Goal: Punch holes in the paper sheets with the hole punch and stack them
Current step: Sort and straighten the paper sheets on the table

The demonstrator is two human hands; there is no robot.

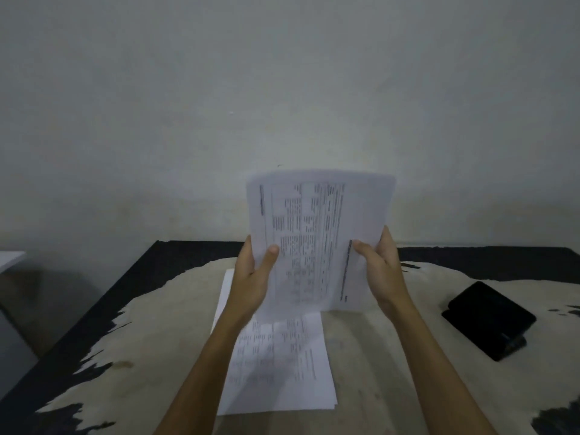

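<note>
white sheets point(317, 240) pinched upright between both hands' fingers point(270, 255).

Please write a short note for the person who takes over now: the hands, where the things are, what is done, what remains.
Left hand and right hand hold a bundle of printed sheets upright above the table, one at each side edge.
A stack of sheets lies flat below.
The black hole punch sits untouched at the right.
Whether any sheet is already punched cannot be seen.
Left: punch, then stack.
</note>
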